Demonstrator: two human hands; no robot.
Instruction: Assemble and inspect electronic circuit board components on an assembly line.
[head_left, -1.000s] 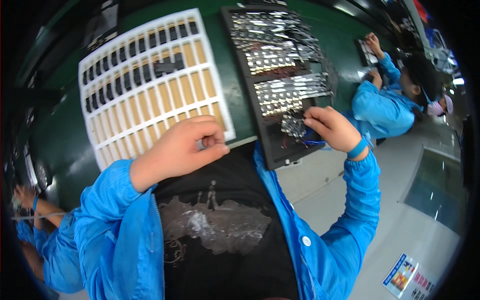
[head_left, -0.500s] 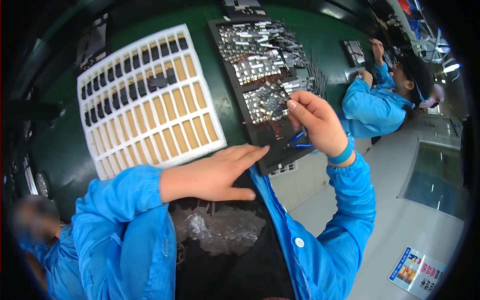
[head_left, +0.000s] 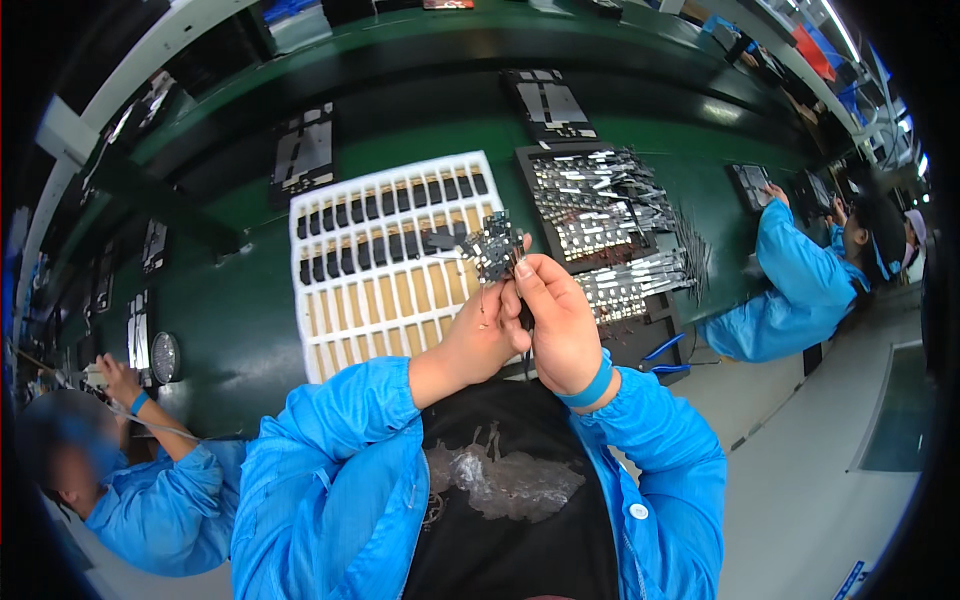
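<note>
A bunch of small dark circuit boards (head_left: 490, 248) with thin leads is held up in front of me, over the near right part of a white foam tray (head_left: 298, 268). My right hand (head_left: 562, 325) pinches the bunch between thumb and fingers. Against it, my left hand (head_left: 475, 340) is closed at the lower end of the boards, its fingertips partly hidden. One thin lead hangs down over the left hand. Black pieces fill the tray's two far rows; the nearer slots show tan bottoms. One black piece lies askew near the second row's right end.
Right of the foam tray, a dark tray (head_left: 628, 345) carries rows of more boards with silvery strips. Blue-handled pliers (head_left: 668, 369) lie at its near end. Flat device panels (head_left: 552, 105) stand farther back. Co-workers in blue sleeves (head_left: 785, 265) sit on both sides.
My right hand has lifted the circuit boards away from the dark tray and moved left. My left hand has risen from the table's edge and closed beside it. The view has shifted.
</note>
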